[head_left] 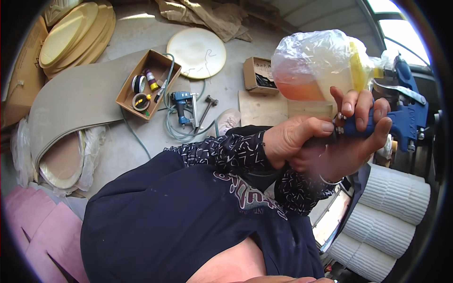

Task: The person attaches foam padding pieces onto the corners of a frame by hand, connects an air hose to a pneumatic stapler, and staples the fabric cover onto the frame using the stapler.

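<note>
Grey floor (141,35), panelled grey wall (325,14), bright window (406,34) upper right

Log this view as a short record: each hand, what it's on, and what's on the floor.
Right hand: wrapped around the handle of a blue spray gun
Left hand: at the handle's free end; exact grip unclear
Container on gun: wrapped in clear plastic, orange liquid showing
Floor: blue-and-silver stapler-type tool, hammer, open cardboard box, round cream disc

Wide fisheye worn on the head, facing down
The view is close, with the right grip (348,154) nearby, the wearer's torso (165,217) left of and below it, and the floor (122,151) farther off beyond it.
</note>
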A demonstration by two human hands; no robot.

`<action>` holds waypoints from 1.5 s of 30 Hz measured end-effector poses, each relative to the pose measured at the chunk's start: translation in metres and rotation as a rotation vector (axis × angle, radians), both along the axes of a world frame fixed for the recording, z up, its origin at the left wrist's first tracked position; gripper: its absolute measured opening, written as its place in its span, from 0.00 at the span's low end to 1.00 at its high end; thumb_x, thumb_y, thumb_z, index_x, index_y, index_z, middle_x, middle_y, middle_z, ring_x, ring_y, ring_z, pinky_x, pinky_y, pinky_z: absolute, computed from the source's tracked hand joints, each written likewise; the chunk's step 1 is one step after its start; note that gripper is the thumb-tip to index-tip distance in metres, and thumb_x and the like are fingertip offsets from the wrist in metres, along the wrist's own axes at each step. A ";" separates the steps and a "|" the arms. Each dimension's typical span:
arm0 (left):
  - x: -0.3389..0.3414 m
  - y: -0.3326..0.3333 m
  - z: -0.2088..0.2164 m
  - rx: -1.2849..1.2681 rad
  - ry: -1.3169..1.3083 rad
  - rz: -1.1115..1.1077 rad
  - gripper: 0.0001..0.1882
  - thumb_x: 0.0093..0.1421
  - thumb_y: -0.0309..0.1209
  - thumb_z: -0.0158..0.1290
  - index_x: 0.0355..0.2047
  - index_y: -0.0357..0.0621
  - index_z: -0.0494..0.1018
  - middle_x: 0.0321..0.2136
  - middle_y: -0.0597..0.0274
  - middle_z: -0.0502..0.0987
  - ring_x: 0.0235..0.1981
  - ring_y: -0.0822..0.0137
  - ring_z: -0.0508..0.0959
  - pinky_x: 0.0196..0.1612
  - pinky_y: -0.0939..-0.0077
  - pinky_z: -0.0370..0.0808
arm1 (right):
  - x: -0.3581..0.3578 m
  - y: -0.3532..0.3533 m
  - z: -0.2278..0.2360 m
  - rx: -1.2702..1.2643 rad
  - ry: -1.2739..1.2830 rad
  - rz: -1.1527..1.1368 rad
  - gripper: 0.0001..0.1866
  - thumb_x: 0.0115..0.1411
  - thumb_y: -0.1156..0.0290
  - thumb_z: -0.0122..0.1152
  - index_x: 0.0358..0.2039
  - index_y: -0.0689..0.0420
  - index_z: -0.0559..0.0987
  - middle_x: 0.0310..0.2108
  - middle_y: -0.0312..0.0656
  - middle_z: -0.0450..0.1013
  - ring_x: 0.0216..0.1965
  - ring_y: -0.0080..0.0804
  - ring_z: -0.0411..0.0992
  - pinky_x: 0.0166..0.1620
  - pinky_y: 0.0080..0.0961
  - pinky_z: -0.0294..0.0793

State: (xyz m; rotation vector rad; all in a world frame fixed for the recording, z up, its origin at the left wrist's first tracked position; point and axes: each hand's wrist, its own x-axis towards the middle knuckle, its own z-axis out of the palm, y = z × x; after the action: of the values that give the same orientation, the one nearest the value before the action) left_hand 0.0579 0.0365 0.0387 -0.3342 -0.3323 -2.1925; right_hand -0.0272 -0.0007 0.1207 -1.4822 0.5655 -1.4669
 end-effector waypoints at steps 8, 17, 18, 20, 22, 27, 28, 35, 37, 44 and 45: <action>-0.024 -0.025 -0.019 -0.088 -0.187 0.201 0.17 0.64 0.44 0.50 0.33 0.41 0.70 0.14 0.67 0.65 0.13 0.73 0.64 0.17 0.78 0.61 | -0.024 -0.006 -0.027 0.148 -0.030 -0.103 0.15 0.67 0.54 0.50 0.35 0.52 0.64 0.20 0.33 0.58 0.24 0.29 0.68 0.51 0.53 0.75; -0.002 -0.049 -0.078 -0.490 -1.244 1.020 0.21 0.51 0.42 0.65 0.36 0.40 0.71 0.28 0.49 0.78 0.33 0.52 0.80 0.34 0.64 0.75 | -0.032 -0.033 -0.088 0.253 0.034 -0.225 0.12 0.67 0.62 0.55 0.38 0.59 0.71 0.30 0.42 0.70 0.37 0.39 0.75 0.53 0.47 0.75; -0.001 -0.052 -0.085 -0.470 -1.277 1.027 0.21 0.51 0.42 0.65 0.36 0.40 0.71 0.28 0.49 0.78 0.33 0.52 0.80 0.34 0.64 0.75 | -0.033 -0.035 -0.095 0.285 0.045 -0.251 0.12 0.66 0.63 0.56 0.39 0.59 0.71 0.31 0.42 0.71 0.37 0.39 0.76 0.53 0.45 0.76; -0.002 -0.054 -0.099 -0.406 -1.284 1.166 0.20 0.51 0.40 0.65 0.36 0.41 0.72 0.29 0.50 0.78 0.33 0.51 0.80 0.35 0.65 0.76 | -0.038 -0.042 -0.114 0.360 0.024 -0.245 0.11 0.66 0.64 0.57 0.39 0.58 0.71 0.32 0.42 0.72 0.38 0.38 0.76 0.52 0.43 0.77; -0.002 -0.056 -0.123 -0.376 -1.327 1.123 0.20 0.51 0.38 0.65 0.37 0.40 0.72 0.29 0.51 0.79 0.32 0.53 0.80 0.36 0.67 0.76 | -0.036 -0.043 -0.132 0.430 0.063 -0.257 0.10 0.66 0.65 0.57 0.40 0.57 0.71 0.32 0.42 0.72 0.38 0.38 0.76 0.51 0.42 0.77; 0.015 -0.064 -0.190 -0.197 -0.951 0.324 0.21 0.59 0.45 0.60 0.37 0.38 0.73 0.24 0.62 0.78 0.26 0.73 0.78 0.33 0.78 0.76 | -0.048 -0.043 -0.172 0.540 0.001 -0.104 0.07 0.67 0.70 0.52 0.42 0.57 0.69 0.28 0.38 0.66 0.31 0.30 0.68 0.46 0.38 0.74; 0.021 -0.065 -0.197 -0.122 -0.941 0.275 0.21 0.59 0.46 0.60 0.37 0.39 0.73 0.23 0.62 0.78 0.25 0.74 0.78 0.33 0.79 0.75 | -0.047 -0.044 -0.176 0.552 -0.005 -0.104 0.07 0.67 0.70 0.52 0.42 0.57 0.69 0.28 0.38 0.66 0.31 0.30 0.68 0.46 0.38 0.74; 0.040 -0.090 -0.197 -0.207 -1.125 0.800 0.19 0.65 0.45 0.54 0.36 0.38 0.74 0.29 0.64 0.77 0.33 0.73 0.77 0.37 0.79 0.74 | -0.037 -0.035 -0.212 0.757 0.164 -0.111 0.08 0.66 0.69 0.56 0.40 0.58 0.69 0.28 0.39 0.68 0.30 0.28 0.68 0.38 0.25 0.71; 0.055 -0.116 -0.241 0.025 -1.009 0.658 0.19 0.68 0.44 0.48 0.35 0.39 0.74 0.29 0.63 0.78 0.30 0.75 0.78 0.34 0.80 0.75 | -0.040 -0.033 -0.213 0.783 0.137 -0.091 0.08 0.66 0.69 0.56 0.39 0.58 0.69 0.27 0.38 0.67 0.29 0.27 0.67 0.37 0.25 0.70; 0.100 -0.180 -0.470 1.266 -0.893 0.429 0.19 0.68 0.30 0.41 0.56 0.34 0.59 0.45 0.37 0.75 0.34 0.53 0.80 0.29 0.61 0.78 | -0.039 -0.023 -0.199 0.826 0.022 -0.065 0.06 0.65 0.72 0.55 0.37 0.56 0.67 0.26 0.38 0.63 0.28 0.28 0.63 0.36 0.27 0.67; 0.100 -0.188 -0.483 1.279 -0.925 0.453 0.19 0.68 0.30 0.41 0.56 0.35 0.59 0.46 0.36 0.74 0.34 0.52 0.80 0.29 0.62 0.78 | -0.041 -0.022 -0.199 0.823 0.014 -0.071 0.06 0.64 0.72 0.55 0.37 0.56 0.67 0.27 0.38 0.62 0.28 0.27 0.63 0.36 0.27 0.67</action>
State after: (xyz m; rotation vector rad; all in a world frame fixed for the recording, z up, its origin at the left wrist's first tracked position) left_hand 0.1574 -0.1512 -0.4444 1.3236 0.4966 -1.5594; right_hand -0.0681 -0.0226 -0.0784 -0.8218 1.0792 -1.0631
